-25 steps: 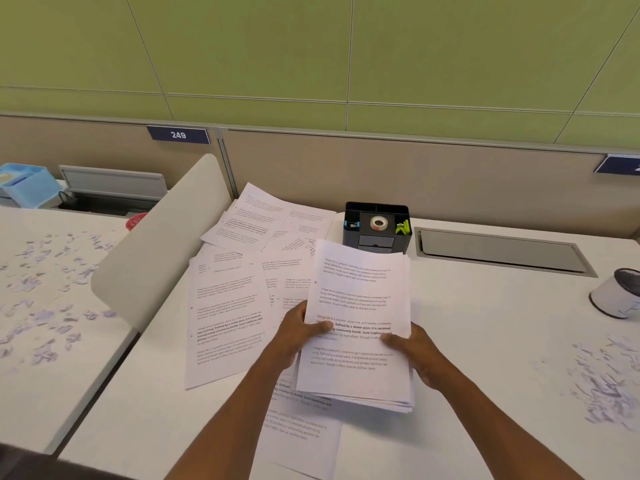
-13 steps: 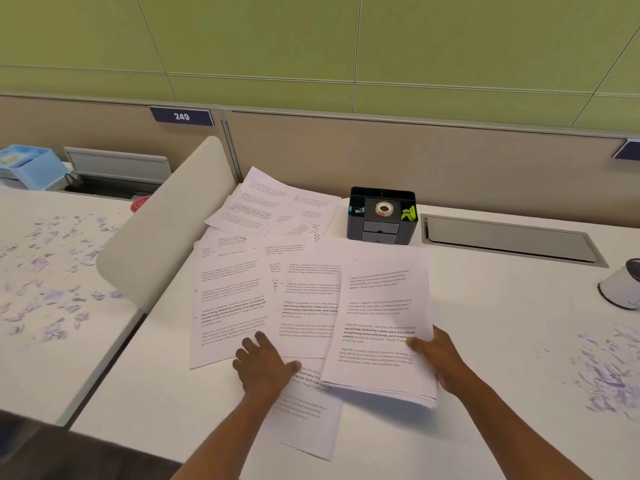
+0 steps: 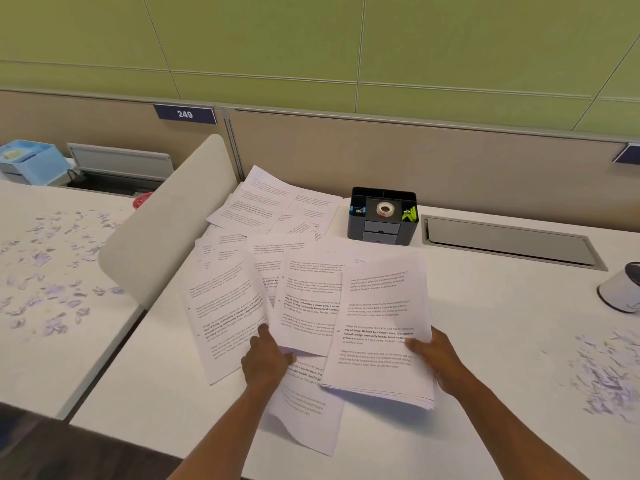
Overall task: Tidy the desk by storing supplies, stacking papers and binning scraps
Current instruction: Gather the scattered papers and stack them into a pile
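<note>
A dark blue rectangular label (image 3: 185, 114) on the beige partition reads "249". The white printed paper sheets (image 3: 379, 327) carry body text too small to read surely.

Two bare, sleeveless forearms (image 3: 221, 431)

White sheets (image 3: 379, 327) printed with black text lines are noted on a white tabletop (image 3: 502, 341). Organiser (image 3: 382, 216): black, grey drawers; white tape roll (image 3: 385, 209) inside. Scraps (image 3: 606, 372): pale lilac-white. Wall panel (image 3: 311, 36): green. Partition (image 3: 450, 168): beige.
</note>
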### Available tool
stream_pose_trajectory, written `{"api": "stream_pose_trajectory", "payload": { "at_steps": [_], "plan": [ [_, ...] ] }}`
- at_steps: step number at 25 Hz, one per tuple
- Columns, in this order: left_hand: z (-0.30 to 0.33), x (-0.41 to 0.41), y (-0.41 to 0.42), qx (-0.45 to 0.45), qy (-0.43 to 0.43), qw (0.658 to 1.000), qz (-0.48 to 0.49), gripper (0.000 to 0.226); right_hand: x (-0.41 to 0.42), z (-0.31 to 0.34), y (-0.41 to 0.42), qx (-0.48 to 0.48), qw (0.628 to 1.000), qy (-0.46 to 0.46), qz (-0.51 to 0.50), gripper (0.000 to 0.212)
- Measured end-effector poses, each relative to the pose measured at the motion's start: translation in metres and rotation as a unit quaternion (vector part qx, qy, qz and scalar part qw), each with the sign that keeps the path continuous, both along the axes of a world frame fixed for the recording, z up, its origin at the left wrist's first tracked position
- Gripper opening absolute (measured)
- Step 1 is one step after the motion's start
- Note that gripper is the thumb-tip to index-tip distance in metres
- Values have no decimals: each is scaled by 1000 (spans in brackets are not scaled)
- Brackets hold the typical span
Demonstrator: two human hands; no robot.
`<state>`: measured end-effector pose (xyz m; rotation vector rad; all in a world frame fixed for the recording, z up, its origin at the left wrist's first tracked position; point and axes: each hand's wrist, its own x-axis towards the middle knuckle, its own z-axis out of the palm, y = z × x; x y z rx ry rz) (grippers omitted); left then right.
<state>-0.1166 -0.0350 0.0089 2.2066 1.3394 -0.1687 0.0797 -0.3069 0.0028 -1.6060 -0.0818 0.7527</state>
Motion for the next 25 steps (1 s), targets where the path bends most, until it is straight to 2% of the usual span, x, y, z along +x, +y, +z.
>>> {"api": "stream_pose_trajectory", "payload": {
  "at_steps": [8,15,25],
  "plan": [
    [9,-1,18,-25,-66,997,34,67,2,-2,-1,-18,1000,-16,3,26],
    [26,12,35,-58,-123,988,73,67,3,-2,5,-17,1000,-16,2,26],
    [12,12,45,-198,-244,929,196,37,3,-2,5,-13,1000,-12,4,25]
  ]
}}
